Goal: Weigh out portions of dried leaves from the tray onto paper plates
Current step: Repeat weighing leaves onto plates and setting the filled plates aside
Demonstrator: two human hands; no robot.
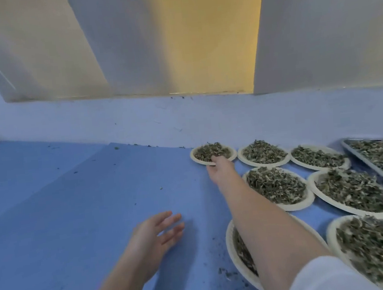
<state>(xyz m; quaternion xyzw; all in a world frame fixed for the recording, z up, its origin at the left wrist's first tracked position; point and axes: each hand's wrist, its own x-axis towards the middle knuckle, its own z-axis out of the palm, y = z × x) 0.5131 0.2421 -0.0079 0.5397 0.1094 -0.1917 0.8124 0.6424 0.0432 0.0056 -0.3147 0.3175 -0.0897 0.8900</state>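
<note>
Several white paper plates heaped with dried green leaves lie on the blue surface at the right. My right hand (219, 167) reaches far forward and grips the near rim of the farthest-left plate (197, 159), by the wall. My forearm crosses over the nearest plate (233, 250) and hides part of it. My left hand (157, 239) hovers open just above the blue surface, fingers spread, holding nothing. A metal tray (363, 161) full of dried leaves sits at the far right edge.
The blue surface (75, 214) stretches left of the plates, with scattered leaf crumbs near the closest plate. A pale wall (137, 122) rises behind the plates, with a yellow and grey panel above it.
</note>
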